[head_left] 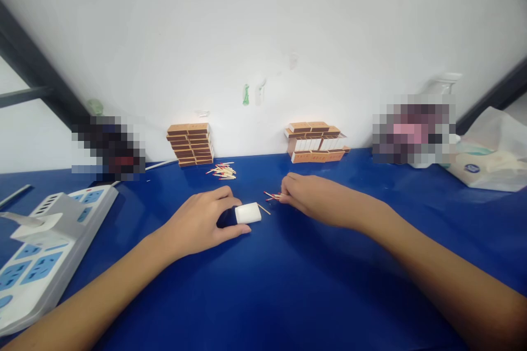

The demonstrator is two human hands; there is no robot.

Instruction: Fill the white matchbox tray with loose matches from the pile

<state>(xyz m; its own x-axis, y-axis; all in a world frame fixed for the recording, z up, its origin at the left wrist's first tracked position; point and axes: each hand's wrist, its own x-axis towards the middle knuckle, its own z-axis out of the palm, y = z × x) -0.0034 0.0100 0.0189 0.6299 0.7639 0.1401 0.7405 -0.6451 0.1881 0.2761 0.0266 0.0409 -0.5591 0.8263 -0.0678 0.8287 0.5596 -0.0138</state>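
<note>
My left hand (212,219) is curled around a small white matchbox tray (248,213), with the thumb along its near side and the fingers at its far left. Whether the tray holds anything inside cannot be made out. A single match (264,209) lies against the tray's right end. To the right, my right hand (302,194) is closed in a pinch on several red-headed matches (272,196), their ends poking out leftward just above the blue table. A loose pile of matches (224,170) lies beyond my left hand.
Stacked brown matchboxes (190,144) stand against the white wall at left. A second stack (317,142), with white tray parts showing, stands at right. A power strip (61,252) with a plug lies at left. A tissue pack (489,156) sits far right. The table (263,296) is blue.
</note>
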